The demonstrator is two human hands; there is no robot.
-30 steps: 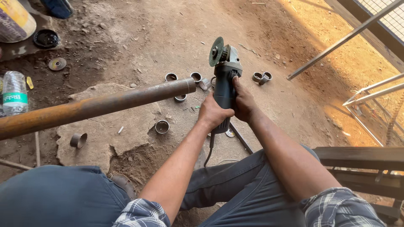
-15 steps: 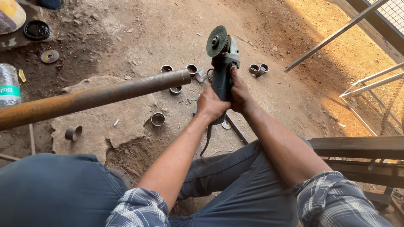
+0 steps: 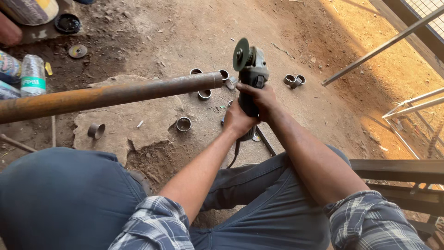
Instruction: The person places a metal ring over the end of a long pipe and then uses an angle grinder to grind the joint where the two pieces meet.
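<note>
Both hands on an angle grinder beside a rusty pipe

The left hand [image 3: 237,121] and right hand [image 3: 262,98] grip the angle grinder [image 3: 250,69], its disc just beside the end of the rusty pipe [image 3: 111,95]; short cut rings [image 3: 183,123] lie on the floor below the pipe.

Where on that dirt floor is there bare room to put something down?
Bare ground lies beyond the grey angle grinder, between it and the slanting thin metal rod. It is crowded around the rusty steel pipe's end, where short cut metal rings are scattered. Both hands grip the grinder.
</note>
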